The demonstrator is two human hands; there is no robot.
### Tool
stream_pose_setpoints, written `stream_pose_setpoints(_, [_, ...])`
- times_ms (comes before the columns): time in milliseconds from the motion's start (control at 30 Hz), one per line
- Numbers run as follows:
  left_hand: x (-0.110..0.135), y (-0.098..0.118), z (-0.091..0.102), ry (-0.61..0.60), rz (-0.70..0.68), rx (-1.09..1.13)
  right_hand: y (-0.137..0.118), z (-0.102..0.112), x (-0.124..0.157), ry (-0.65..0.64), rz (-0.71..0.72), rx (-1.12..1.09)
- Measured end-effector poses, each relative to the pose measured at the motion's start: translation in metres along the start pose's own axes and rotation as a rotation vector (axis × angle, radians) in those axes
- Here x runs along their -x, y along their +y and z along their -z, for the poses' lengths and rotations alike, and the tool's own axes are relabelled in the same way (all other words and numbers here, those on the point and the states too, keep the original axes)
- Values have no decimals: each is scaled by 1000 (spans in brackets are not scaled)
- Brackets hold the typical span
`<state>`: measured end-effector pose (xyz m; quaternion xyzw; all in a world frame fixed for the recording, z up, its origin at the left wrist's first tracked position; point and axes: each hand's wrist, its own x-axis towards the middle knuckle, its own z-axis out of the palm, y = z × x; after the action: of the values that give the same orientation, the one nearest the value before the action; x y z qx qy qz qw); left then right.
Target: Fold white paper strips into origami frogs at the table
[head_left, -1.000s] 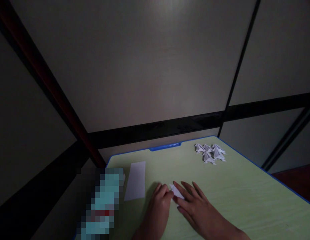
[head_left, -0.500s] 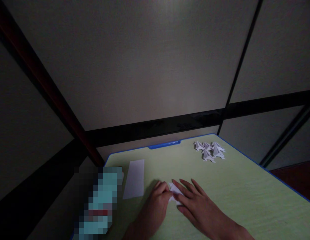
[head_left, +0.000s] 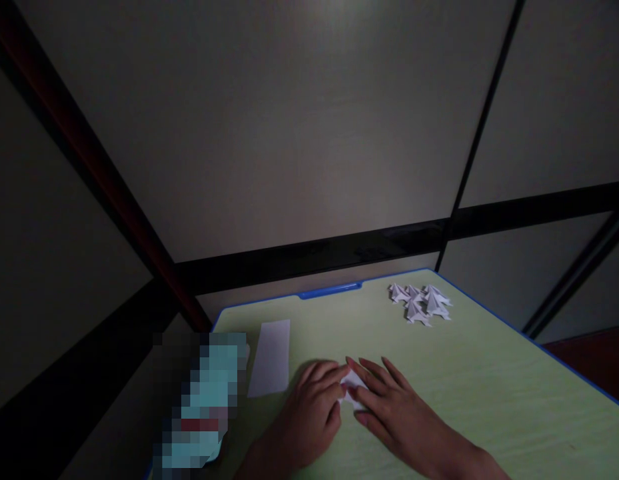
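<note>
On the light green table [head_left: 479, 393] both my hands press on a small white folded paper [head_left: 352, 385]. My left hand [head_left: 312, 410] lies with its fingers stretched over the paper's left side. My right hand [head_left: 389, 407] rests flat, fingers spread, covering its right part. Only a small white bit of the paper shows between the fingers. A flat white paper strip [head_left: 271, 357] lies just left of my left hand.
A cluster of several white folded paper figures [head_left: 422, 303] sits at the table's far right corner. A blurred teal object [head_left: 202, 407] lies at the left edge. Grey wall panels with dark frames rise behind the blue-rimmed table.
My left hand has slid forward and right, its fingers stretching out over the folded paper. My right hand has stayed in place on it.
</note>
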<state>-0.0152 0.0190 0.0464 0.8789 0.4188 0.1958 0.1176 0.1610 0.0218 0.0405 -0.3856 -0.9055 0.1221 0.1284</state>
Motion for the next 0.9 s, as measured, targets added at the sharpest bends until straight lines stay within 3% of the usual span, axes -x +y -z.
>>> stream_pose_setpoints(467, [8,3,16,-107,-64,-79,-3,5,1,-20,0,44])
stream_pose_setpoints(900, [19,0,1,-72,-25,-29,-2,23,-1,-78,136,-85])
